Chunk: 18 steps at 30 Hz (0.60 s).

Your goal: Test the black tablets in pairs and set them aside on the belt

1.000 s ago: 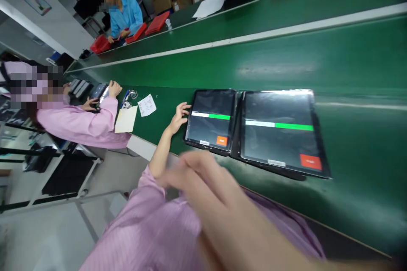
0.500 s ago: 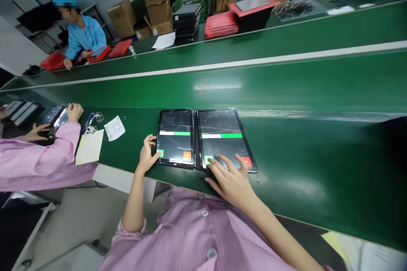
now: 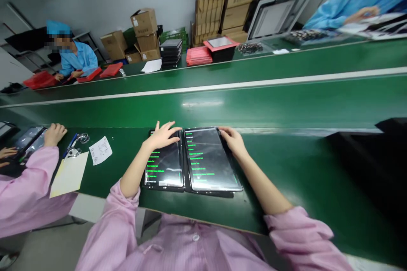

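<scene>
Two black tablets lie side by side on the green conveyor belt (image 3: 286, 169), their screens showing lists of green text. My left hand (image 3: 162, 134) rests with spread fingers on the far edge of the left tablet (image 3: 164, 167). My right hand (image 3: 232, 139) lies on the far right corner of the right tablet (image 3: 208, 161), its fingers over the edge. Whether that hand grips the corner I cannot tell. My pink striped sleeves (image 3: 121, 194) reach in from the bottom of the view.
To my left, a co-worker in a pink sleeve (image 3: 28, 169) has a hand on another tablet (image 3: 28, 139), beside a white note (image 3: 100, 150) and yellow sheet (image 3: 69, 173). A dark object (image 3: 365, 169) stands on the right. Beyond a second belt are a blue-clad co-worker (image 3: 76, 59), red trays (image 3: 111, 69), and stacked cardboard boxes (image 3: 210, 4).
The view has swung level. The tablet screens changed from a white and green bar with buttons to green text lists. Both hands moved from the near side to the far edges of the tablets.
</scene>
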{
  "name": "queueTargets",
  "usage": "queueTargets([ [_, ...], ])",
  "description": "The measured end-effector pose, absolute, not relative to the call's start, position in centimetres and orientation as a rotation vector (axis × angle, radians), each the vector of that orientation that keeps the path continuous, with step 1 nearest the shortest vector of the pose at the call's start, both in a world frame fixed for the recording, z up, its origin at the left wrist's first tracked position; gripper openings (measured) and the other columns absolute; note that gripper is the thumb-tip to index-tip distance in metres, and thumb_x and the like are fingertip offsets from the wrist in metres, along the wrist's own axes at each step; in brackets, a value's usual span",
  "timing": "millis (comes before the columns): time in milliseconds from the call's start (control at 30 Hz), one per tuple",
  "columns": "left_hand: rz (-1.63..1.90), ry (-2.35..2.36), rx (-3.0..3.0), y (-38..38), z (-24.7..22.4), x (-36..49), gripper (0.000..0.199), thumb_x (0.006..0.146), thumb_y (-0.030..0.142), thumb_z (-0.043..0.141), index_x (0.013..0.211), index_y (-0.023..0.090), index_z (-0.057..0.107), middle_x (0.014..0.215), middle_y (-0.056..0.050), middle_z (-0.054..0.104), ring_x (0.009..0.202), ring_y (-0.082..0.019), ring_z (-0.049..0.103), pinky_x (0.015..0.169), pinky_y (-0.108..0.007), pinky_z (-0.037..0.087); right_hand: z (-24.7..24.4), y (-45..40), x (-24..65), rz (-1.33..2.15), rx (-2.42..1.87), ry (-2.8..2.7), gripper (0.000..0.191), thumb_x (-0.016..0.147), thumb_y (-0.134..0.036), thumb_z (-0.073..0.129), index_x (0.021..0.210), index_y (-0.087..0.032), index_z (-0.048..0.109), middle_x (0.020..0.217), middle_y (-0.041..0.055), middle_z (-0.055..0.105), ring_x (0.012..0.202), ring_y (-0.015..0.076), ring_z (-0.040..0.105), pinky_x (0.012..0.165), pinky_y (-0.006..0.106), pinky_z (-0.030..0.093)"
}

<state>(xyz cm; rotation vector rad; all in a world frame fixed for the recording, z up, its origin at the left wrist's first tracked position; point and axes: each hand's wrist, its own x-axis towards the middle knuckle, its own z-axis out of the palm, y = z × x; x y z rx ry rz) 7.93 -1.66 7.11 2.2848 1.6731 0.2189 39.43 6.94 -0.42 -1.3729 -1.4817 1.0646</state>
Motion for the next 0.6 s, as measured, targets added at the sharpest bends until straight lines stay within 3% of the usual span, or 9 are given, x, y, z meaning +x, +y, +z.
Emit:
queueTargets([
  [167, 0.242, 1.567, 2.316, 0.0, 5.6, 9.4, 0.039, 0.099, 0.049, 0.046, 0.133, 0.032, 0.053, 0.147, -0.008, 0.054, 0.137, -0.027, 0.049, 0.120, -0.067, 0.011, -1.5, 5.9, 40.1, 1.084, -1.316, -1.401, 0.040, 0.069, -0.046, 0.063, 0.092, -0.015, 0.069, 0.093, 0.0147, 0.074, 0.086, 0.0277, 0.068, 0.087, 0.042, 0.052],
  [367, 0.325, 1.653, 2.360, -1.1, 5.2, 10.1, 0.036, 0.096, 0.054, 0.052, 0.120, 0.028, 0.061, 0.141, -0.008, 0.060, 0.132, -0.027, 0.055, 0.121, -0.066, 0.000, -0.9, 5.4, 41.2, 1.167, -1.423, -1.334, 0.049, 0.060, -0.058, 0.069, 0.087, -0.016, 0.073, 0.090, 0.0142, 0.076, 0.088, 0.0333, 0.071, 0.085, 0.043, 0.054],
  [600, 0.237, 1.664, 2.355, -0.9, 5.2, 10.6, 0.042, 0.095, 0.059, 0.052, 0.123, 0.029, 0.062, 0.152, -0.011, 0.050, 0.142, -0.033, 0.045, 0.119, -0.069, 0.000, 0.7, 5.2, 40.9, 1.110, -1.525, -1.406, 0.050, 0.056, -0.063, 0.068, 0.079, -0.019, 0.076, 0.082, 0.0110, 0.076, 0.081, 0.0342, 0.072, 0.074, 0.037, 0.057],
])
